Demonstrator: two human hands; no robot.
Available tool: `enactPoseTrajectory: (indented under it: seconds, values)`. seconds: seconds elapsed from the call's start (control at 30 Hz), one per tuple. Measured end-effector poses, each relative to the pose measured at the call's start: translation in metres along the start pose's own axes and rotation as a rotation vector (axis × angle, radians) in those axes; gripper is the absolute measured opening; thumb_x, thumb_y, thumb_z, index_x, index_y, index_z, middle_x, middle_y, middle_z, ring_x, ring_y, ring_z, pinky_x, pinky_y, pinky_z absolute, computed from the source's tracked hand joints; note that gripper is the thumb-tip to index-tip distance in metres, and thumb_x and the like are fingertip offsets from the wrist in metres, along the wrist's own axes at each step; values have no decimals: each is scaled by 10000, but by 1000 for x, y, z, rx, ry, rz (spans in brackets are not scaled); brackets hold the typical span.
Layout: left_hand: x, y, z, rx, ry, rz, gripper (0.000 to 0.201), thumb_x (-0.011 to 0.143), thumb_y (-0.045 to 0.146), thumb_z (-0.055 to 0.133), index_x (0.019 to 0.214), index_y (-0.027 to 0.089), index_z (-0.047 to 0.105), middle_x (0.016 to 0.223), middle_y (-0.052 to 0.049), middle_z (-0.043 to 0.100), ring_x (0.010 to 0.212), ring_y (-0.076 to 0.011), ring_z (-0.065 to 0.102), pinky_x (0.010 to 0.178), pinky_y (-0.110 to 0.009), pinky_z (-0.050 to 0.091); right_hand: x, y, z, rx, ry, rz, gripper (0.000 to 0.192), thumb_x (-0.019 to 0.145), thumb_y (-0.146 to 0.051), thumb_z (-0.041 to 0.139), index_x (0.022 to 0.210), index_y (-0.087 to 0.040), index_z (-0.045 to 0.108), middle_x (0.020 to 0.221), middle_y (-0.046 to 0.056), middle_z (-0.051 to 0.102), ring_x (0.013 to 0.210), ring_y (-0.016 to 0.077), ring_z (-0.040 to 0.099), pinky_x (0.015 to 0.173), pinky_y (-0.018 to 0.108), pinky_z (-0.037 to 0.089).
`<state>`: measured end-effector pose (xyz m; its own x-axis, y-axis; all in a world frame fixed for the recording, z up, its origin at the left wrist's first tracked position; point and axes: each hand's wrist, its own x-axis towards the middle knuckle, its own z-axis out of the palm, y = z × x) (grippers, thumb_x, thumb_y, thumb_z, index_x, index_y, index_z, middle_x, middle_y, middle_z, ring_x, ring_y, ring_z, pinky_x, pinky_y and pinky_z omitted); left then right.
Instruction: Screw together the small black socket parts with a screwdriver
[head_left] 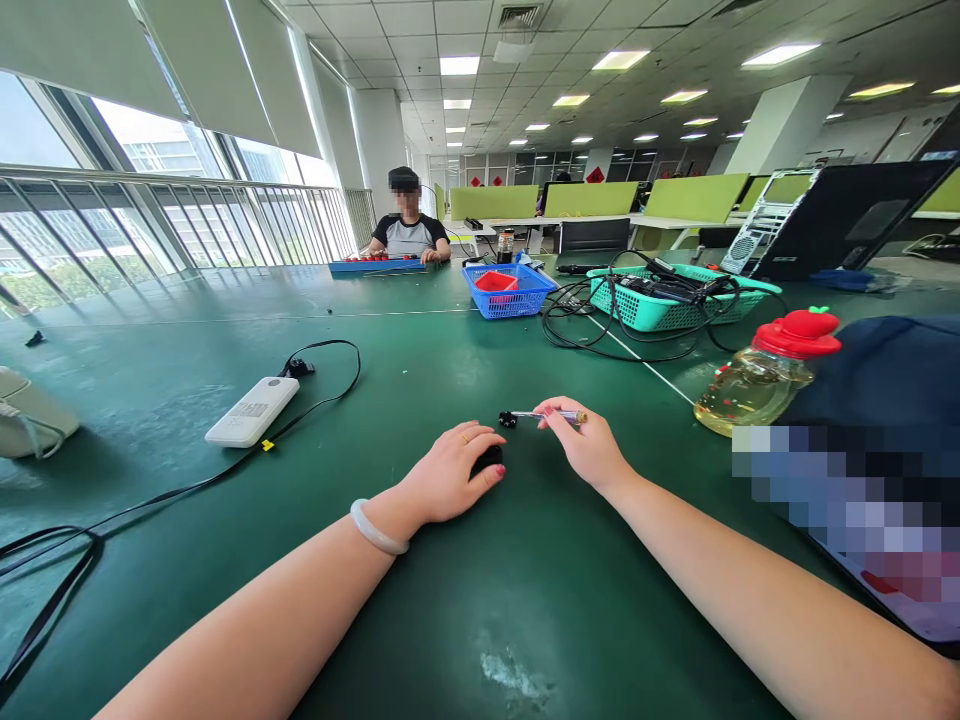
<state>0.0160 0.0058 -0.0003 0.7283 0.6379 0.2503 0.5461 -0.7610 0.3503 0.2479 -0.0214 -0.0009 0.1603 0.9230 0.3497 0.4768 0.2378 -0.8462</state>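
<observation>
Pen [551, 414] lies crosswise, black tip left, pinched in my right hand [589, 445]; my left hand [450, 475] beside it covers a black piece [489, 460]; no writing readable.

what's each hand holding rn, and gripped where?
Right hand pinches a thin metal pen-like tool near its gold-tipped end; the black-tipped end sticks out free. Left hand covers a small black object on the table; grip unclear.

My left hand [450, 475] wears a pale jade-white bangle [377, 530] and covers a small black object [489, 460] on the dark green table [420, 340]. My right hand [589, 445] pinches a silver pen [551, 414] with a black end. Nearby are a white power bank [253, 411], a blue basket [510, 290] and a red-lidded bottle [765, 375].
</observation>
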Motion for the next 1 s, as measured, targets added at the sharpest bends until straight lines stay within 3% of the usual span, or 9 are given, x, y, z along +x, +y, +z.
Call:
enactPoseTrajectory:
  seconds: [0.1,0.3,0.5,0.57,0.83,1.0]
  values:
    - [-1,1,0,13,-46,11,372,953,375,539,1295,233,573,1379,-89,616,1329,-263,517,1153,-472,396,-2,-2,-1,30,-24,-60,304,907,-432,497,822,-214,690,723,26,675,671,182,593,614,292,414]
    - [2,1,-4,95,25,-167,237,913,315,572,1126,224,621,1156,-77,704,1156,-294,578,1022,-497,471,-7,-7,-3,57,-114,-191,285,909,-369,491,749,-212,667,659,10,626,651,173,574,633,294,424]
    - [-1,2,-4,35,-19,-108,537,882,412,628,1381,252,513,1328,-77,639,1271,-300,489,1106,-514,402,-10,-10,-3,93,-250,-193,302,936,-390,489,802,-204,686,680,15,647,659,173,595,646,300,443]
    - [-2,2,-4,45,-44,-95,554,897,446,613,1409,265,503,1361,-76,624,1279,-306,478,1104,-530,398,-10,-11,-3,120,-248,-204,296,931,-393,505,803,-202,691,685,19,651,664,176,600,653,306,453]
    - [2,3,-4,56,-71,-21,346,962,438,532,1241,260,634,1268,-64,673,1195,-262,551,1082,-468,425,-3,1,-2,471,63,-115,322,857,-452,576,687,-200,681,571,11,588,550,155,540,576,306,469]
    - [3,18,0,53,-55,-12,268,951,409,568,1121,241,688,1166,-57,704,1145,-252,576,1047,-431,457,5,13,4,535,158,-1,307,766,-469,629,632,-194,663,511,1,555,492,133,502,491,275,429]
